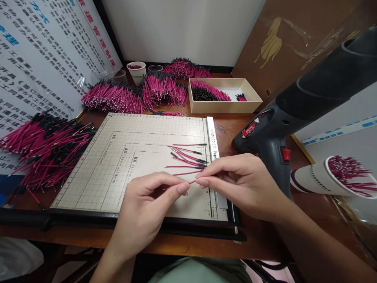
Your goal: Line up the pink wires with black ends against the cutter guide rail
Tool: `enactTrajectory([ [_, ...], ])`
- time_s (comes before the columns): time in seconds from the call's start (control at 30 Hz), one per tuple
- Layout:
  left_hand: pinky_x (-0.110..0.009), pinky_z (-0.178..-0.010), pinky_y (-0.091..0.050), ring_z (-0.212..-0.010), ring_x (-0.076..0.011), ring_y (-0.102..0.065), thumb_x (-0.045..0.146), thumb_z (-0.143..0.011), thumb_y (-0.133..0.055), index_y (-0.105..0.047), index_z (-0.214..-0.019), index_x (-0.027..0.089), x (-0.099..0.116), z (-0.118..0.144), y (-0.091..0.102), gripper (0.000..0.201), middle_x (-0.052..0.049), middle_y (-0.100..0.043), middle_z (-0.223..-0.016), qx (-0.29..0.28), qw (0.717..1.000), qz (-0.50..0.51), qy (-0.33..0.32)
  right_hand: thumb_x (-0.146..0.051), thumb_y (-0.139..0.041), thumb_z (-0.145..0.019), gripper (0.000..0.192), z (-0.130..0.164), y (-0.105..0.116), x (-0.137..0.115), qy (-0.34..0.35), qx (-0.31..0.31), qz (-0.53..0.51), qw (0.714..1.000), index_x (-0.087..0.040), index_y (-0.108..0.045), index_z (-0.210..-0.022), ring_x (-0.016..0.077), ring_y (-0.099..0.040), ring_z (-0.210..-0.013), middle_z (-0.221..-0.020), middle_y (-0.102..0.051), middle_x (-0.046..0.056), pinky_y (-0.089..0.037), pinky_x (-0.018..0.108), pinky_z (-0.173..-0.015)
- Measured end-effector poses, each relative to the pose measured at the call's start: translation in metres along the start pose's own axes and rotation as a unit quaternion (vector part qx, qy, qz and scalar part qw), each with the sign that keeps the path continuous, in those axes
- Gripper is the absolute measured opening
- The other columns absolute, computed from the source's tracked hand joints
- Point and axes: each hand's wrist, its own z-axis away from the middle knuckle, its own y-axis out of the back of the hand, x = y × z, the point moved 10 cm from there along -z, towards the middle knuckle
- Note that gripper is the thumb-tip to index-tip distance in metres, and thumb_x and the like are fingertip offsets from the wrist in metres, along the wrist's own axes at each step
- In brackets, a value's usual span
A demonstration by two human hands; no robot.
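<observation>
while both hands, l (147, 200) & r (235, 181), pinch 1 pink wire (192, 182), 6 wires (188, 159) lie beyond.

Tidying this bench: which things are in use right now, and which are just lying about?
In use: left hand, right hand, pink wire, loose wires, cutting board.
Lying about: heat gun, cardboard box, paper cup, wire heaps.

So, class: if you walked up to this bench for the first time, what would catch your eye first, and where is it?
First, the heaps of pink wires along the table's left and back edges. Next, the left hand and right hand pinching one thin pink wire between them over the gridded cutting board. On the right, a dark heat gun looms over the table.
</observation>
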Motion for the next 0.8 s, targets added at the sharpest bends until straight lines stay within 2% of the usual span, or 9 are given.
enactTrajectory([
  [0.13,-0.01,-0.058,-0.049,-0.06,-0.0062,-0.065,0.019,-0.085,-0.073,-0.077,-0.071,0.025,0.006,-0.003,-0.005,0.015,0.006,-0.073,-0.065,-0.035,0.999,-0.007,-0.005,-0.022,-0.071,-0.087,0.014,0.0,-0.002,0.004,-0.016,-0.013,-0.027,0.999,-0.015,-0.076,-0.076,0.008,-0.05,-0.052,-0.062,-0.068,0.001,-0.036,0.02,-0.046],
  [0.3,-0.011,-0.056,-0.048,-0.06,-0.0063,-0.063,0.019,-0.084,-0.072,-0.076,-0.071,0.024,0.009,-0.004,-0.007,0.014,0.006,-0.072,-0.065,-0.04,0.999,-0.011,-0.014,-0.022,-0.071,-0.087,0.013,0.001,-0.006,0.006,-0.036,-0.037,-0.068,0.996,-0.015,-0.075,-0.076,0.01,-0.058,-0.058,-0.068,-0.071,0.002,-0.043,0.021,-0.051],
  [0.47,-0.012,-0.055,-0.047,-0.058,-0.0068,-0.062,0.02,-0.085,-0.072,-0.073,-0.067,0.023,0.006,-0.003,-0.007,0.018,0.005,-0.07,-0.063,-0.042,0.999,-0.018,-0.007,-0.021,-0.072,-0.086,0.013,0.001,-0.011,0.006,-0.041,-0.065,-0.058,0.995,-0.015,-0.075,-0.075,0.0096,-0.057,-0.057,-0.066,-0.071,0.003,-0.042,0.02,-0.05],
  [0.63,-0.013,-0.053,-0.047,-0.057,-0.0075,-0.061,0.02,-0.083,-0.073,-0.074,-0.069,0.023,0.008,-0.002,-0.005,0.014,0.005,-0.069,-0.063,-0.029,0.999,-0.017,-0.011,-0.023,-0.073,-0.085,0.013,0.001,-0.008,0.009,-0.059,-0.048,-0.082,0.994,-0.015,-0.074,-0.074,0.0102,-0.058,-0.059,-0.067,-0.07,0.003,-0.044,0.02,-0.051],
  [0.73,-0.016,-0.056,-0.049,-0.062,-0.0099,-0.064,0.021,-0.082,-0.076,-0.077,-0.077,0.023,0.01,-0.002,-0.012,0.006,0.003,-0.074,-0.072,-0.052,0.998,-0.025,-0.025,-0.032,-0.077,-0.084,0.02,0.001,-0.008,0.011,-0.071,-0.035,-0.09,0.993,-0.015,-0.075,-0.074,0.0102,-0.057,-0.056,-0.066,-0.07,0.003,-0.043,0.021,-0.049],
  [0.8,-0.016,-0.062,-0.05,-0.068,-0.0102,-0.066,0.019,-0.087,-0.072,-0.078,-0.081,0.024,0.015,-0.001,-0.019,0.009,0.003,-0.075,-0.075,-0.081,0.995,-0.033,-0.047,-0.035,-0.077,-0.084,0.021,0.0,-0.01,0.012,-0.079,-0.038,-0.094,0.992,-0.015,-0.076,-0.076,0.0106,-0.058,-0.056,-0.066,-0.07,0.004,-0.042,0.021,-0.048],
])
